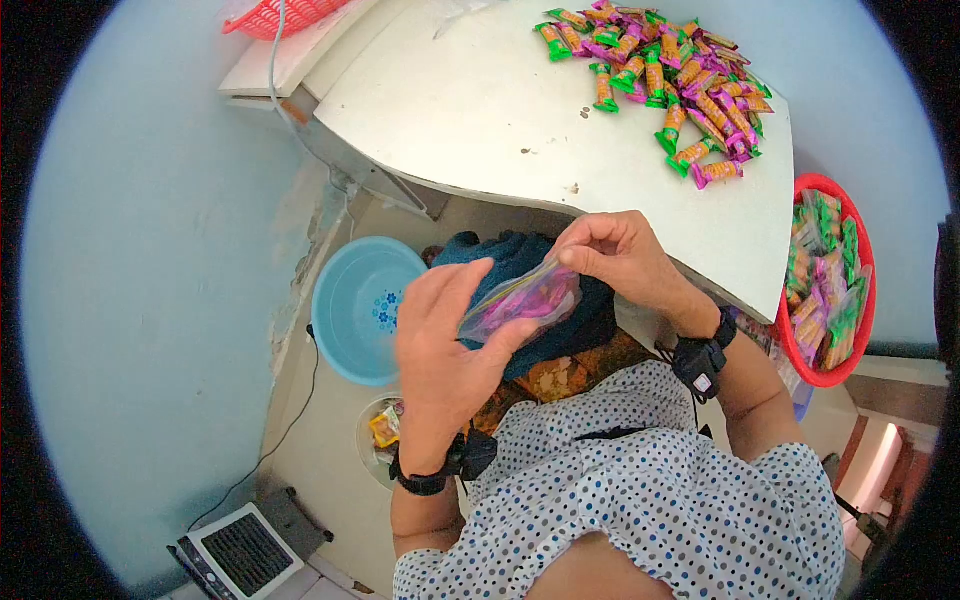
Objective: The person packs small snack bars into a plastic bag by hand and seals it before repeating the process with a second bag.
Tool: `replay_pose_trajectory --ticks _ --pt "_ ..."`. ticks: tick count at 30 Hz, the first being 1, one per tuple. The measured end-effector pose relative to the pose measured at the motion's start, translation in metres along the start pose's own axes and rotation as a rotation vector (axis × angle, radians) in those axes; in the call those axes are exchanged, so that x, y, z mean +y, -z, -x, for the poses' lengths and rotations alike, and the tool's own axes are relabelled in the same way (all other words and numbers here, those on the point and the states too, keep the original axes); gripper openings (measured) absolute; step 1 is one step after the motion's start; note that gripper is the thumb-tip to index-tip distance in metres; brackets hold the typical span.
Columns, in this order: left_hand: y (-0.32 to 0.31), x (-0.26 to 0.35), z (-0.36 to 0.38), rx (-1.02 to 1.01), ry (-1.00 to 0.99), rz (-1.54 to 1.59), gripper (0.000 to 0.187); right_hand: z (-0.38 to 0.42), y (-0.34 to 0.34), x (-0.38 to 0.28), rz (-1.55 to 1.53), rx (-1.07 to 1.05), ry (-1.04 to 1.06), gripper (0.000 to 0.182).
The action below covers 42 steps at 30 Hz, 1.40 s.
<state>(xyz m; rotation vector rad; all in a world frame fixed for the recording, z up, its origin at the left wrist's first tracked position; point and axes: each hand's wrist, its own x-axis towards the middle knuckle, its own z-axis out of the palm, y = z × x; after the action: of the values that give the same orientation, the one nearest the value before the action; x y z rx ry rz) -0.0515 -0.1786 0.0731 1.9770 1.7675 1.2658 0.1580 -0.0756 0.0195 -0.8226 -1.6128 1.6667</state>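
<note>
A clear zip-top bag with purple-wrapped pieces inside is between my hands, above my lap. My right hand pinches the upper right corner of the bag, thumb against fingers. At the bag's left end is my left hand, its thumb along the lower side and its fingers along the upper one. On the white table beyond lies a heap of small snack packets in green and purple wrappers.
At the right, a red basket holds filled bags of packets. A blue basin stands on the floor at left, near a small container with wrapped pieces. A cable runs to a black-and-white device. A red basket edge shows top left.
</note>
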Motion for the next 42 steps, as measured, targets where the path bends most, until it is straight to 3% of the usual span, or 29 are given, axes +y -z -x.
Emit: replay_pose_trajectory --ticks 6,12,17,20,27,42 --pt "-0.007 -0.007 -0.004 -0.130 -0.030 -0.048 0.018 0.003 0.002 -0.003 0.020 0.001 -0.025 0.013" --pt "-0.013 -0.009 -0.003 -0.070 -0.053 -0.010 0.009 0.004 0.002 -0.003 -0.026 -0.008 -0.044 0.013" --pt "-0.013 -0.005 -0.002 -0.112 -0.030 0.020 0.009 -0.004 -0.002 -0.002 0.064 -0.033 0.066 0.015" --pt "-0.012 -0.006 -0.001 -0.147 -0.017 0.033 0.012 -0.005 0.000 0.000 0.031 -0.123 -0.001 0.015" --pt "-0.009 -0.008 0.000 -0.083 -0.043 -0.054 0.025 -0.003 -0.003 -0.001 -0.025 -0.065 -0.049 0.011" --pt "0.015 -0.028 0.005 -0.287 0.222 0.200 0.005 0.001 0.005 0.000 -0.067 -0.063 -0.087 0.013"
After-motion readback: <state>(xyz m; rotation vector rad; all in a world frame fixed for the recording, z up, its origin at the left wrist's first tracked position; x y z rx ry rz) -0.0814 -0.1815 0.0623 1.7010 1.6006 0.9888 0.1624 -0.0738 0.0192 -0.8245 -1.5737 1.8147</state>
